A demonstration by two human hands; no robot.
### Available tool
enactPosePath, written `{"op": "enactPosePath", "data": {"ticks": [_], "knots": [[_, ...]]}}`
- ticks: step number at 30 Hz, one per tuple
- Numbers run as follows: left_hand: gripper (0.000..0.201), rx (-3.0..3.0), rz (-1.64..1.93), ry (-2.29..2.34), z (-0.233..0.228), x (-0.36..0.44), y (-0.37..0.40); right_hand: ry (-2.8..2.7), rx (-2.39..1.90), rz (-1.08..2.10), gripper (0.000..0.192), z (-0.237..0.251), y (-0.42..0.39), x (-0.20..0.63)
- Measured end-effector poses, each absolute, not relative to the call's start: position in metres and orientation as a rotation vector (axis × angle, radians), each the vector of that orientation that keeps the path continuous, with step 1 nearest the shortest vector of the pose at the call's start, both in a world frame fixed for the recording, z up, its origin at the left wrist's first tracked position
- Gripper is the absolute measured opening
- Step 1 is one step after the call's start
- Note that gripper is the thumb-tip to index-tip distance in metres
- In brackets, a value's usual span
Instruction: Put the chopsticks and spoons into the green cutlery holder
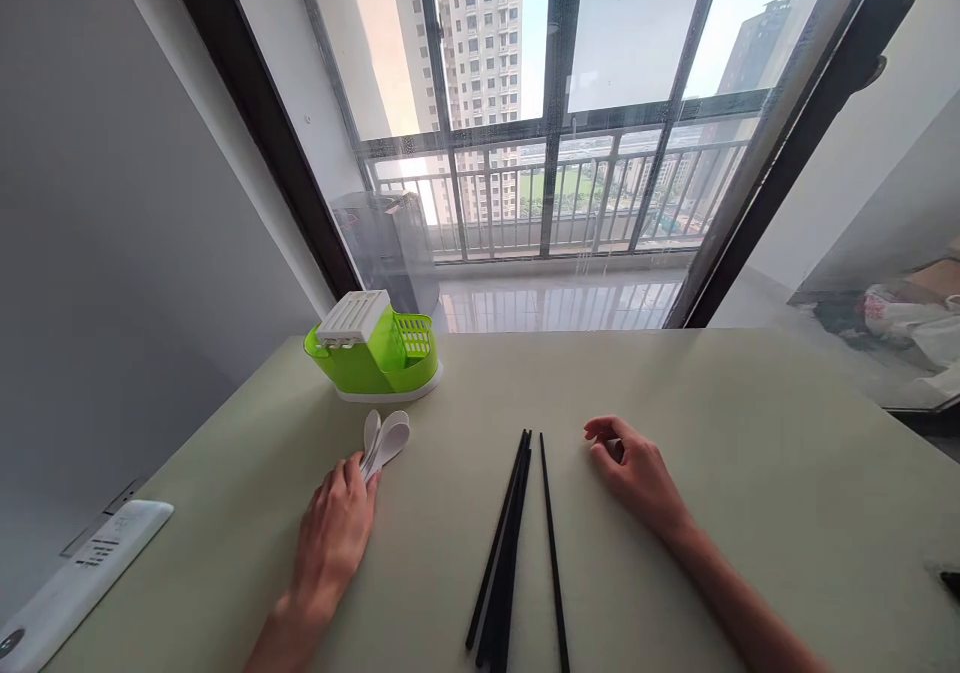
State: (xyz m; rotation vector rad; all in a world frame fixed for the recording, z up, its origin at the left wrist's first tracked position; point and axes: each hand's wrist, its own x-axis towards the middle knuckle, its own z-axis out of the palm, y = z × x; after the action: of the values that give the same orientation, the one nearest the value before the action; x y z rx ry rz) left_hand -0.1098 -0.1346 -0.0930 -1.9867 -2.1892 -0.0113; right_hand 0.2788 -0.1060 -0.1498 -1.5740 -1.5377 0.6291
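Two hands rest on a pale green desk (675,403), the left on white spoons, the right beside black chopsticks.

The black chopsticks (510,543) lie near the middle of the desk, most bunched together and one a little apart on their right side. Left of the chopsticks, the left hand (334,533) lies palm down with its grip closed over the handles of the white spoons (386,441), whose bowls stick out beyond the fingertips. Right of the chopsticks and not touching them, the right hand (630,465) rests on the desk, its grip loosely curled and holding nothing. Beyond the spoons, farther left of the chopsticks, stands a green cutlery holder (379,353) with a white slotted lid. A white remote-like device (82,573) lies at the desk's left edge, well apart from the chopsticks.
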Motion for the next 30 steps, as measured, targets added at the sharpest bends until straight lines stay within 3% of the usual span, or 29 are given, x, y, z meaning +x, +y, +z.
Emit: {"op": "enactPosePath", "data": {"ticks": [12,20,22,30], "knots": [[0.037,-2.483,-0.394,-2.244,-0.081,-0.012,-0.149,-1.519,-1.51,0.748,0.022,-0.141,-0.11,0.275],[0.04,-2.81,-0.219,-2.127,-0.067,0.083,-0.154,-1.464,-1.133,1.128,0.064,-0.126,-0.117,0.27],[0.042,-2.862,-0.155,-2.071,-0.072,0.095,-0.156,-1.418,-1.159,1.141,0.067,-0.129,-0.116,0.27],[0.077,-2.961,-0.19,-1.743,-0.097,0.11,-0.182,-1.219,-1.243,1.128,0.049,-0.132,-0.111,0.266]]}}
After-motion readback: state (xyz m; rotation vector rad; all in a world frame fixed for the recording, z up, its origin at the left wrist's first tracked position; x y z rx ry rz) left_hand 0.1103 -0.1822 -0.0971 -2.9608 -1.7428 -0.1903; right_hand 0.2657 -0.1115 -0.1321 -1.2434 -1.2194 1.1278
